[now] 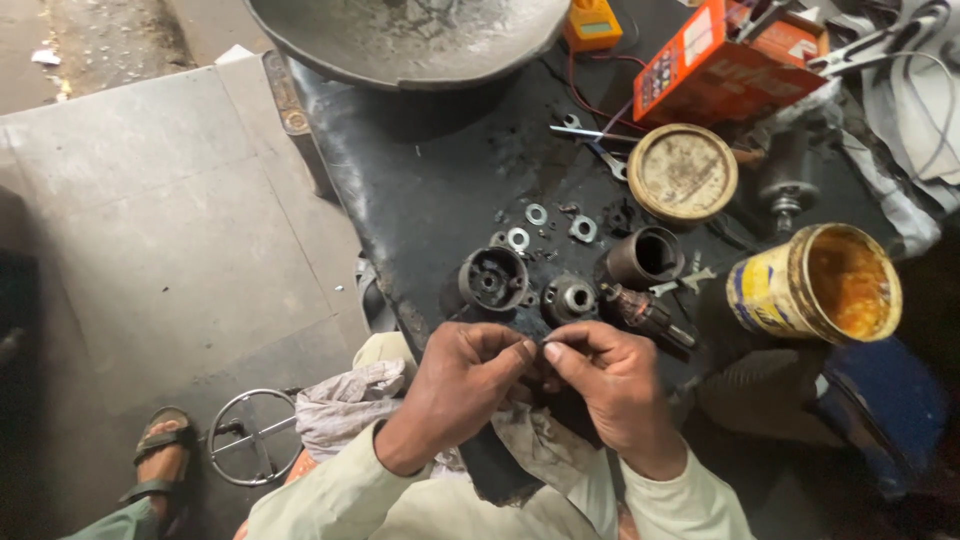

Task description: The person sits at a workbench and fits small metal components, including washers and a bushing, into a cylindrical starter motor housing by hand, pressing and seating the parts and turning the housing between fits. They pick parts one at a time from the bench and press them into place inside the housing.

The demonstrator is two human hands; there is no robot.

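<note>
My left hand (462,385) and my right hand (612,385) meet at their fingertips just below the near edge of a black bench (440,170). They pinch something small and dark between them; what it is cannot be told. A dirty rag (535,450) lies under both hands on my lap. Just beyond the fingers on the bench sit a round dark motor end cap (492,278), a grey bearing housing (570,297), a small armature (648,313) and a dark metal sleeve (646,256).
Washers (535,214) and spanners (597,140) lie mid-bench. A round tin lid (682,171), an open yellow grease tin (820,285), an orange box (715,65), a yellow meter (592,22) and a large metal bowl (400,40) stand behind. A wire ring (252,435) and a sandalled foot (160,455) rest on the floor.
</note>
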